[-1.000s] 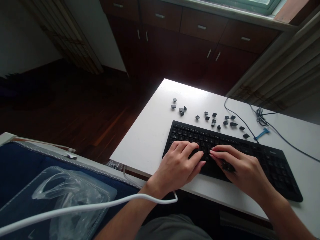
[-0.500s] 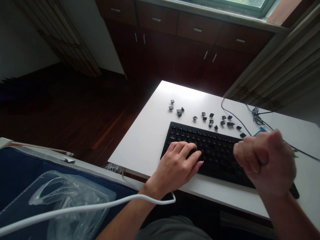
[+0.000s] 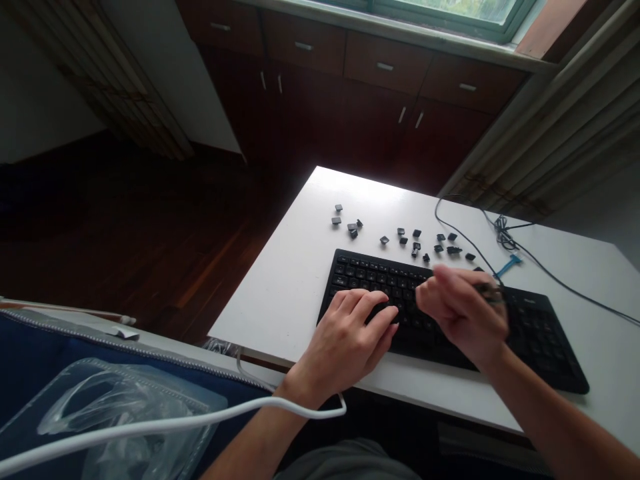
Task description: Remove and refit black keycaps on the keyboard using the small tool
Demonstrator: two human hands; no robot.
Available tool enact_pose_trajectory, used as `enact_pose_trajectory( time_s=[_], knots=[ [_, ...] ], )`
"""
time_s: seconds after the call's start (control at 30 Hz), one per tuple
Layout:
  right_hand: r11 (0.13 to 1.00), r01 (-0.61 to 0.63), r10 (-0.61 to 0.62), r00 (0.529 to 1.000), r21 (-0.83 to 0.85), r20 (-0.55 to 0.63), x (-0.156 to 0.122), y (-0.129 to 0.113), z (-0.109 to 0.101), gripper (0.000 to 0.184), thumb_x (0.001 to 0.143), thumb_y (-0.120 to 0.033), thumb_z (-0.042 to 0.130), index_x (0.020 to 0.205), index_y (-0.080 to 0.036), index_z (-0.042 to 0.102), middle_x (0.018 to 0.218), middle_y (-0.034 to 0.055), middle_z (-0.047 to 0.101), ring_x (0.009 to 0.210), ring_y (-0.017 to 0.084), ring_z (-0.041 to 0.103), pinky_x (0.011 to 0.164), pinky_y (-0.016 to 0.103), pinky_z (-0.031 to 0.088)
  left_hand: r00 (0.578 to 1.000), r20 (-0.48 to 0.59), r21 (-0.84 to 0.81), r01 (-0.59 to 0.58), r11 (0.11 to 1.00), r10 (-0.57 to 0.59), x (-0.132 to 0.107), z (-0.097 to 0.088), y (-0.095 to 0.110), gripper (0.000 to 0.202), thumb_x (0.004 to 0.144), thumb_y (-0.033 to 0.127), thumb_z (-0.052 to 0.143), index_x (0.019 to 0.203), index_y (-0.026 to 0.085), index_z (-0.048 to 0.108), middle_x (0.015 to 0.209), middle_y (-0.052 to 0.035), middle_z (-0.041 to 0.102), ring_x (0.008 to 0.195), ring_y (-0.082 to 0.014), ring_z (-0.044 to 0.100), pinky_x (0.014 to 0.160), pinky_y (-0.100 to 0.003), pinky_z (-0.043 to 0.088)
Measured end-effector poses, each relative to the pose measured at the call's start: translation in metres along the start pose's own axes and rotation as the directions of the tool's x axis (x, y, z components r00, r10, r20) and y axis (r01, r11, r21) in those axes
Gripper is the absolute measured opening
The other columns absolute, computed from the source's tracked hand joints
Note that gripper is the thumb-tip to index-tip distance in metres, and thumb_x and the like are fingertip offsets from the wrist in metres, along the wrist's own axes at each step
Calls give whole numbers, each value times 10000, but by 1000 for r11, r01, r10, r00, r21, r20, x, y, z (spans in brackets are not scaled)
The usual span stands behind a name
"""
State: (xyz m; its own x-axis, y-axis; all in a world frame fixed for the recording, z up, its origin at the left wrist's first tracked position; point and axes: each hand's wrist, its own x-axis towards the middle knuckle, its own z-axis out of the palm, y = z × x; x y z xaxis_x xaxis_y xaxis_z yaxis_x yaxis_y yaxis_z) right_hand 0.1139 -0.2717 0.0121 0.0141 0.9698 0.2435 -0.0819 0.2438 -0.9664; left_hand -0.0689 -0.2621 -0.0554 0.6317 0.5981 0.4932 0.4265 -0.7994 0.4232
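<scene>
A black keyboard [image 3: 540, 333] lies on a white table [image 3: 295, 280]. My left hand [image 3: 345, 340] rests flat on the keyboard's left part, fingers stretched out over the keys. My right hand [image 3: 460, 310] hovers over the middle of the keyboard, blurred by motion. Its fingers are closed in a pinch around a small dark object [image 3: 487, 290] that I cannot make out. Several loose black keycaps [image 3: 400, 237] lie scattered on the table just behind the keyboard.
A black cable [image 3: 500, 230] loops at the back right beside a small blue tool [image 3: 507, 267]. A white cord [image 3: 200, 420] crosses my left wrist. At lower left, a clear plastic bag [image 3: 125, 413] lies on blue fabric. Dark wooden cabinets [image 3: 380, 67] stand behind the table.
My right hand lifted off the keys, swung up to the right as a fist, then came back over the keyboard's middle. The left hand stayed put.
</scene>
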Motion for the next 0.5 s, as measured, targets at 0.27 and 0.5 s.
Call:
enact_pose_trajectory(
  time_s=[0.27,0.5],
  knots=[
    [999,37,-35,997,29,-69,0,11,-4,498,974,-271,576,508,-196,415,452,-52,326,400,79,276,428,286,239,1000,-3,5,5,1000,-5,0,2,-1,268,979,234,571,1232,190,647,1260,-90,645,1142,-256,577,969,-446,474],
    [998,14,-10,998,60,-70,-9,17,-1,526,974,-325,573,499,-208,379,441,-53,302,399,86,263,430,305,211,1000,-3,11,12,1000,-12,0,1,0,264,975,232,576,1225,193,651,1262,-92,647,1146,-254,583,975,-445,480]
  ],
)
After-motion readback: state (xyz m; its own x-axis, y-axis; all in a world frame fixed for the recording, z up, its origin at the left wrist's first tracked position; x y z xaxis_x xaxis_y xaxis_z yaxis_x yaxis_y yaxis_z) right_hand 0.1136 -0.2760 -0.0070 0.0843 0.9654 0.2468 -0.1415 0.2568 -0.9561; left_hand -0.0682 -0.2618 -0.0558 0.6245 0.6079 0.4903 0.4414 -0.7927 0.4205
